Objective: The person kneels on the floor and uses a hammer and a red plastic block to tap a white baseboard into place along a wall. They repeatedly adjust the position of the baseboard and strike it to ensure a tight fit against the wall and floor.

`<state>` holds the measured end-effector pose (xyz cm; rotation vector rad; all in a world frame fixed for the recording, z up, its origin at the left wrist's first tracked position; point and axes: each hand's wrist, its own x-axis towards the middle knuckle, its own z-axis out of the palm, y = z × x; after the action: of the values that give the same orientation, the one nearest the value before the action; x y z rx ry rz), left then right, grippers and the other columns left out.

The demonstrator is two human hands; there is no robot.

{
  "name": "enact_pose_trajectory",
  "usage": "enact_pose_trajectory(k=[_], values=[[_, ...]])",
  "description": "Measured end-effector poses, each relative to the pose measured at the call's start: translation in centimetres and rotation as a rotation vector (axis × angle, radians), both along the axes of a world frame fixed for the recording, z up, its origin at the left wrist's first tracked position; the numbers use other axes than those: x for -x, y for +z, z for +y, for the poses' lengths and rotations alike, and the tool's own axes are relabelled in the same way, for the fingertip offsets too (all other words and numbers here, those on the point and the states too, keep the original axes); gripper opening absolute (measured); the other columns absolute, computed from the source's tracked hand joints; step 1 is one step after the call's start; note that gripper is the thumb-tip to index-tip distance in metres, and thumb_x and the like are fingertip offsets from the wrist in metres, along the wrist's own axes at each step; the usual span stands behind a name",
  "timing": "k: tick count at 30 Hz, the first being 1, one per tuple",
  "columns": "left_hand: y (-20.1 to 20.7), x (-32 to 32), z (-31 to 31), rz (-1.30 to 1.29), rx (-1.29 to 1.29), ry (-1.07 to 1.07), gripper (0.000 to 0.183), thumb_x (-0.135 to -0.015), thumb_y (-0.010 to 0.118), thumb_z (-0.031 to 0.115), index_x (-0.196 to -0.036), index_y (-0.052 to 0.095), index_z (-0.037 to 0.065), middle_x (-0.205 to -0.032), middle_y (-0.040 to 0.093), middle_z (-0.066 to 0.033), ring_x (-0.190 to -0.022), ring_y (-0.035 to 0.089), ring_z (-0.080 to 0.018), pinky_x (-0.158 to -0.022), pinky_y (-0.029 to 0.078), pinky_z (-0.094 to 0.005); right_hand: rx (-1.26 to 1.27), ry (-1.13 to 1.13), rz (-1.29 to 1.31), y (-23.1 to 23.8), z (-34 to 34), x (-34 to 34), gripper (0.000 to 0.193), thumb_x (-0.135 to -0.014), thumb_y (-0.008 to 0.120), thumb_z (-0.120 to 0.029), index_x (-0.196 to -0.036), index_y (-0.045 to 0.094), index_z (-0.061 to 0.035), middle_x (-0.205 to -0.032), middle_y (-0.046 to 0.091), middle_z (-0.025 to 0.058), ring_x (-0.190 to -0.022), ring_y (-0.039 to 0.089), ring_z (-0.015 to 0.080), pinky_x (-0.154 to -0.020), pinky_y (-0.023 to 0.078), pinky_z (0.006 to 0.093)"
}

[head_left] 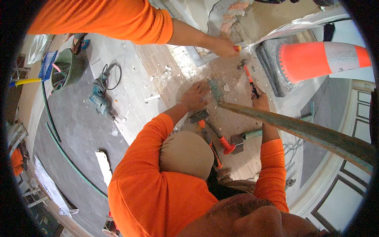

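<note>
My right hand grips the black-and-orange handle of a hammer; its head points away from me, close to the broken floor edge. My left hand rests low with its fingers stretched out, next to a short greenish metal piece among rubble. From the upper left, a co-worker's hand holds a tool with a red-and-yellow handle, probably a screwdriver or chisel. Below my left hand lie a club hammer and a chisel with a red hand guard.
A long greenish metal bar slants across my right forearm's side. An orange-and-white traffic cone lies tipped at the right. Leftward are a corded power drill, a dark green bucket and a white strip. Broken wall stands ahead.
</note>
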<state>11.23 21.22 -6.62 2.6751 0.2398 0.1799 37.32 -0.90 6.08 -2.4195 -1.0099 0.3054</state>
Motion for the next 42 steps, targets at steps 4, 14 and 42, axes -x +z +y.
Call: enact_pose_trajectory(k=[4,14,42], values=[[1.0,0.1,0.1,-0.025,0.048,-0.013,0.071,-0.089,0.061,0.045,-0.147,0.042,0.006,-0.161,0.023,-0.0205,-0.146,0.025,-0.0399,-0.122,0.019,-0.048,0.136,-0.097,0.171,2.9,1.8,-0.2,0.046,-0.091,0.061,-0.008,-0.137,0.059,-0.0129,-0.07,0.059,0.0071,-0.059,0.055,0.0167,-0.06,0.047,0.034],[2.1,0.6,0.4,0.123,0.032,-0.049,0.078,-0.096,0.04,0.061,-0.155,0.028,0.012,-0.163,0.017,-0.0202,-0.151,0.015,-0.0333,-0.124,0.007,-0.0439,0.095,-0.045,0.031,3.6,5.7,-2.9,0.044,-0.092,0.057,-0.014,-0.136,0.057,-0.0122,-0.101,0.066,0.0295,-0.093,0.067,0.0443,-0.078,0.052,0.0459],[2.0,0.6,0.2,0.055,0.006,-0.068,0.081,-0.091,0.049,0.059,-0.152,0.034,0.007,-0.161,0.021,-0.0216,-0.149,0.018,-0.0369,-0.124,0.01,-0.0456,-0.47,-0.573,0.823,-5.0,-2.0,4.4,0.045,-0.097,0.064,-0.023,-0.139,0.055,-0.009,-0.073,0.061,0.0027,-0.057,0.058,0.0144,-0.046,0.047,0.0302]])
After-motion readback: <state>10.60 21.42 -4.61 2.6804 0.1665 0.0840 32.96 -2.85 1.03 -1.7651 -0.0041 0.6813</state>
